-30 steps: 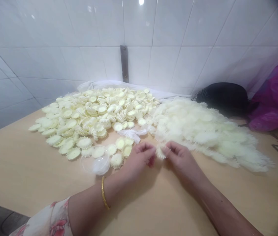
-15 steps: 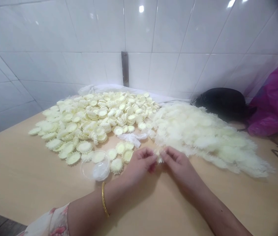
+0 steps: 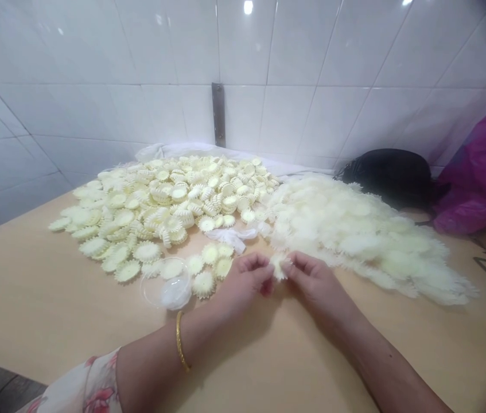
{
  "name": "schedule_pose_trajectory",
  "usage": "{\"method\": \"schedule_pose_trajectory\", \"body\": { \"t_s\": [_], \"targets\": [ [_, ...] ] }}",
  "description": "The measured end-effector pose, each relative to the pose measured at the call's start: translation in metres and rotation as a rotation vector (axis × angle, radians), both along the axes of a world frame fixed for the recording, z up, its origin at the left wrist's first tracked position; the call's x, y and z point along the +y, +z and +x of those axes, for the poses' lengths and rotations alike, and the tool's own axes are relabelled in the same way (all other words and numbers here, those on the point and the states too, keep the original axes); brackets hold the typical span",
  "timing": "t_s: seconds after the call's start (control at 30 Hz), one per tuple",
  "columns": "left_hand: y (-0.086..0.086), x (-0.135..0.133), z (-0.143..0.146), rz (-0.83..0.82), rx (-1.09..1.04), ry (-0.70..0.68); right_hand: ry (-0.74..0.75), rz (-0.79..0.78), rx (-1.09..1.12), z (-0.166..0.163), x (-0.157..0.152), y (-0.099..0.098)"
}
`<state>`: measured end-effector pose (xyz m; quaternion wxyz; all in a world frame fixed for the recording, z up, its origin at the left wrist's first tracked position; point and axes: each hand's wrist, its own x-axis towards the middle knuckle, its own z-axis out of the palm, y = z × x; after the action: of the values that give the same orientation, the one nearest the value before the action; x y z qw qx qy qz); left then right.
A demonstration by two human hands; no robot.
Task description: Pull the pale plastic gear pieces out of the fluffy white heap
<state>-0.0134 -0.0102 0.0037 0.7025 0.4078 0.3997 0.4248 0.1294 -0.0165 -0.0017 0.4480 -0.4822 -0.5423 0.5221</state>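
Observation:
Between my two hands is a small pale-yellow disc with a toothed edge [image 3: 279, 267], like a flat flower. My left hand [image 3: 246, 282] pinches its left edge with thumb and finger. On the opposite edge, the thumb and fingers of my right hand [image 3: 314, 282] are closed. Just left of my left hand lie several loose scalloped discs [image 3: 203, 284]. Beside them is a clear round plastic container [image 3: 175, 292] with something whitish in it, its lid overlapping a disc.
A big heap of thick yellow toothed discs [image 3: 178, 195] covers the table's back left. To the right spreads a heap of thin, translucent whitish discs [image 3: 354, 235]. A white cloth scrap [image 3: 234, 236] lies between. A black bag [image 3: 389, 175] and a magenta plastic bag [image 3: 479, 178] stand at right, against the tiled wall [image 3: 311, 120].
The disc in my fingers now shows more of its face toward me. Both hands stay in nearly the same place, and the view has shifted slightly.

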Motion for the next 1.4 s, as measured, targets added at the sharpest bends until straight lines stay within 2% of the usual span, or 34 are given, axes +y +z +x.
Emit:
{"method": "schedule_pose_trajectory", "body": {
  "t_s": [0.13, 0.3, 0.47, 0.53, 0.6, 0.7, 0.8, 0.93, 1.0, 1.1, 1.23, 1.4],
  "targets": [
    [-0.004, 0.000, -0.001, 0.082, 0.076, -0.034, -0.010, 0.054, -0.057, -0.002, -0.002, 0.002],
    [-0.002, -0.001, -0.001, 0.040, 0.058, -0.070, -0.020, 0.048, -0.092, -0.002, -0.004, 0.003],
    [0.001, -0.003, 0.003, 0.019, 0.071, -0.034, -0.038, 0.069, -0.161, -0.002, -0.002, 0.002],
    [0.000, -0.003, 0.003, 0.011, 0.095, 0.000, -0.087, 0.116, -0.241, -0.003, -0.003, 0.004],
    [-0.002, -0.001, 0.002, 0.031, 0.130, 0.044, -0.192, 0.219, -0.372, -0.004, -0.004, 0.006],
    [-0.004, 0.003, -0.002, 0.101, 0.145, 0.069, -0.323, 0.489, -0.580, -0.005, -0.005, 0.006],
    [-0.004, 0.004, -0.004, 0.114, 0.100, 0.012, -0.300, 0.750, -0.789, -0.006, -0.005, 0.001],
    [0.002, 0.000, 0.001, -0.002, -0.056, 0.009, -0.190, 0.877, -0.932, -0.008, -0.005, -0.004],
    [0.005, -0.001, 0.003, -0.092, -0.145, 0.066, -0.134, 0.861, -0.904, -0.007, -0.006, -0.003],
    [0.008, 0.000, 0.005, -0.171, -0.146, 0.127, -0.131, 0.732, -0.732, -0.005, -0.008, 0.002],
    [0.007, 0.002, 0.003, -0.144, -0.055, 0.107, -0.253, 0.525, -0.508, -0.004, -0.008, 0.011],
    [0.003, 0.001, 0.000, -0.054, 0.007, 0.008, -0.193, 0.236, -0.279, -0.005, -0.006, 0.013]
  ]
}}
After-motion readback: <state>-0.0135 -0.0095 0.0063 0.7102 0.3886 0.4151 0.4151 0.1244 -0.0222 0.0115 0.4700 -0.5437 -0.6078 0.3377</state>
